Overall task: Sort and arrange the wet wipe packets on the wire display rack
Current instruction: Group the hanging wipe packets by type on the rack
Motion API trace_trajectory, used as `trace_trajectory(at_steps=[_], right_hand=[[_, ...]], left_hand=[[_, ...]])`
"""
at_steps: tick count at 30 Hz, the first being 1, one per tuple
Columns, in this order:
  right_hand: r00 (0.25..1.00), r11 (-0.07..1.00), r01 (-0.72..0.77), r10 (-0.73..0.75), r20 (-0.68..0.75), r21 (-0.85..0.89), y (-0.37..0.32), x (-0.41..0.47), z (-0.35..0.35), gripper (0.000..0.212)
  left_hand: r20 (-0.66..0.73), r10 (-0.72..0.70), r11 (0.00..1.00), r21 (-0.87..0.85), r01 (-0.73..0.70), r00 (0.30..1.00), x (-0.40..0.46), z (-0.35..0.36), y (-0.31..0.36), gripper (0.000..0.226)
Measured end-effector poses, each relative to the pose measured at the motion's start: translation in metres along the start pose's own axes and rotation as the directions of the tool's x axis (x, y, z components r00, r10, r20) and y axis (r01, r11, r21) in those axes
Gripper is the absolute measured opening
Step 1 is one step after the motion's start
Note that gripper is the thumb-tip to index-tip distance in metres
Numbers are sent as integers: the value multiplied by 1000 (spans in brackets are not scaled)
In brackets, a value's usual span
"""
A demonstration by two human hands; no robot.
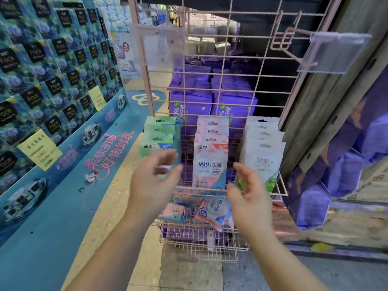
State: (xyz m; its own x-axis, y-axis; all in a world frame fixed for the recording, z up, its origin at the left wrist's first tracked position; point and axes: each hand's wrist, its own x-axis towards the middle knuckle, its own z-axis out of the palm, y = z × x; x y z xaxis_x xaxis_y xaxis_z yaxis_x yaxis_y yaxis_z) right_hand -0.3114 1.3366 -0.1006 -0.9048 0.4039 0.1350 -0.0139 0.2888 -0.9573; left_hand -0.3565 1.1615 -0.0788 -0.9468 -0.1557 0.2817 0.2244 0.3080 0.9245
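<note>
Pink packet (pixel 210 158): 洁柔, 10, 99.9% 杀菌
Green packet (pixel 157 143): 洁柔, 10
White packet (pixel 263 162): 洁柔, in script
Purple packs (pixel 191 106): 80, a percent figure partly hidden
Blue display base (pixel 69 164): 柔软初夏 好物到家
Dark wall packs (pixel 33 52): Face
Yellow price tag (pixel 39 152): 19.90

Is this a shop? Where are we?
Most likely a shop or supermarket aisle. Wet wipe packets hang in rows on a pink wire display rack, a wall of stacked tissue packs carries a yellow price tag, and purple packs are piled behind the rack.
</note>
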Motion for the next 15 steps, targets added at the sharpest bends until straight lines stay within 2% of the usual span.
trace_trajectory(at_steps=[2,3,4,5,7,9,11,13,15], right_hand=[[995,998,9,-15,-102,-58,9,6,-17,37],[992,994,1,-15,-122,-113,12,10,-23,35],[993,981,-5,-19,-119,-196,14,14,-28,35],[994,959,-11,-20,-107,-283,16,16,-31,36],[994,922,-48,5,-111,-385,17,19,-32,39],[991,886,-64,1,-136,-459,17,21,-31,38],[988,861,-67,-14,-156,-504,17,20,-31,36],[974,867,-6,-108,-201,-499,19,12,-32,27],[947,877,197,-286,-148,-438,25,-5,-30,17]], left_hand=[[-155,-31,997,67,42,987,13,-17,-10,47],[-153,-98,990,81,111,983,23,-23,-16,62],[-92,-179,981,59,185,979,33,-26,-23,72],[6,-240,970,35,240,971,42,-27,-31,72],[153,-240,969,103,226,959,50,-27,-49,46],[167,-213,970,152,188,963,51,-27,-61,32],[164,-231,967,144,209,959,52,-29,-69,29],[104,-256,964,98,247,961,46,-30,-75,39],[-62,-263,965,-33,262,963,32,-31,-83,37]])
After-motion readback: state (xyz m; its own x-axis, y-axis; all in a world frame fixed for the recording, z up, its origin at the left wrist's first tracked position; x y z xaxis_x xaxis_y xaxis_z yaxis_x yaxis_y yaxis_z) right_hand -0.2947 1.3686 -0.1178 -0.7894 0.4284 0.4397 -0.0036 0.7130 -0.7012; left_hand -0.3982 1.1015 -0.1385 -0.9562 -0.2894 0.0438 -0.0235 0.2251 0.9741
